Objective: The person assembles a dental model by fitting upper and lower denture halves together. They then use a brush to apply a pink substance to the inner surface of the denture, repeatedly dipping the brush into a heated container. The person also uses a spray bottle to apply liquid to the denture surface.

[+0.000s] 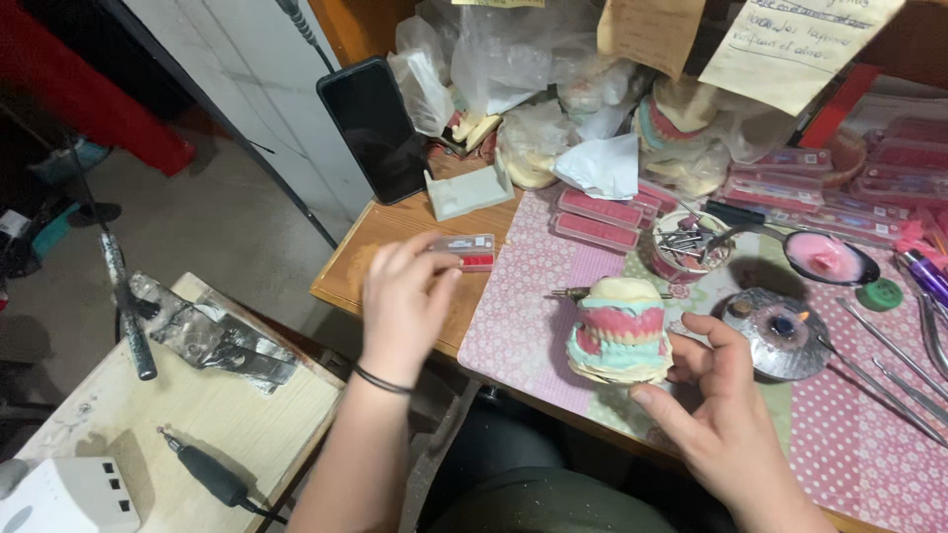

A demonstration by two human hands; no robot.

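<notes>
Left hand (405, 301) pinching small clear tooth-card strip (466, 252) over desk (380, 237) edge. Right hand (716, 395) cupping side of denture model (620, 331), fingers loosely curled, pink spotted mat (523, 296) underneath.

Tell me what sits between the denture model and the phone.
In the head view, the left hand holding a small clear tooth strip lies between the denture model and the phone.

The left hand (405, 296) is blurring a little, and its fingers (434, 265) are covering one end of the small clear box (468, 251). The right hand's (726, 395) fingertips are disappearing behind the denture model (620, 343). The metal tools (904, 360) are running off the right edge, and plastic bags (513, 49) are veiling whatever lies inside them.
</notes>
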